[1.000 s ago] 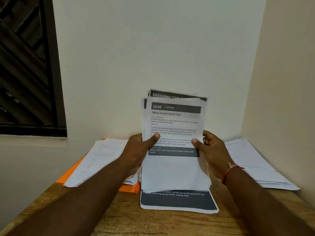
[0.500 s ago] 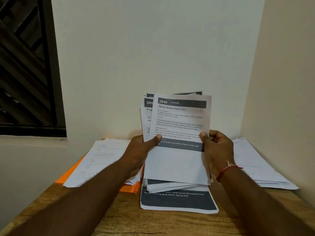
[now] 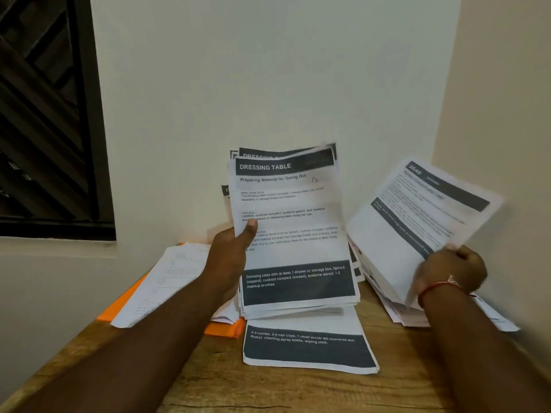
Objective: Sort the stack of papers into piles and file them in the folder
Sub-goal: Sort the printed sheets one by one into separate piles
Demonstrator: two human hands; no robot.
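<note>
Left hand [image 3: 229, 257] gripped the stack of papers [image 3: 293, 234] at its left edge, thumb curled over the front page. Stack stood nearly upright, long axis vertical, "DRESSING TABLE" header at top, print facing the camera; its lower edge was just above a flat sheet [image 3: 310, 348] on the wooden table [image 3: 268, 391].

Right hand [image 3: 453, 269] pinched a single sheet [image 3: 417, 222] at its lower corner, to the right of the stack. Sheet blurred, long axis tilted, header end pointing up-right.

Orange folder [image 3: 225, 329] lay at left under a paper pile [image 3: 167, 281]. Another pile [image 3: 393, 308] lay at right, below the held sheet.
</note>
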